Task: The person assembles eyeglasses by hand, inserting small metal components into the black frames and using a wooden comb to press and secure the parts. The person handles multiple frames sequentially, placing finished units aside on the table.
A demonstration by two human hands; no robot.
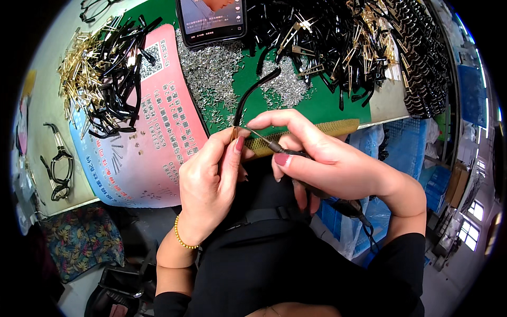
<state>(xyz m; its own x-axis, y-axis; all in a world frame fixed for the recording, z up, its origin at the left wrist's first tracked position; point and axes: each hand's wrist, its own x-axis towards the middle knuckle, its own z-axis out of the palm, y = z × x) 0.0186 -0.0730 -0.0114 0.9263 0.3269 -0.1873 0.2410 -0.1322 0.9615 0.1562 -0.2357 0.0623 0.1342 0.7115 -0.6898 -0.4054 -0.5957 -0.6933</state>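
Two hands at the near edge of the bench, close over a dark lap. Left hand (208, 182), gold bead bracelet (182, 240) at the wrist, thumb and fingers pressed together, pinching the brass end of a black temple arm (252, 92) that curves away over the green mat (322, 103). Right hand (322, 158), fingers curled and pinching a slim powered screwdriver (274, 146), thin metal tip touching the brass end beside the left thumb; black cord (364, 222) trailing down past the right wrist. Just under the fingers, a strip of yellow mesh (327, 128) along the bench edge.

Left of the hands, a pink and blue printed sheet (153, 142), glossy, with a few loose screws and small brass bits on it. Beyond, toward the middle of the bench, two grey heaps of tiny silvery screws (208, 79), partly hidden by the temple arm. Near the left edge, black spectacle frames (59, 169) lying flat. Farther back left, a tangle of gold hinges and black arms (100, 74). At the far edge, a phone (212, 18) with lit screen; toward the far right corner, a dense pile of black and gold temple arms (369, 42).
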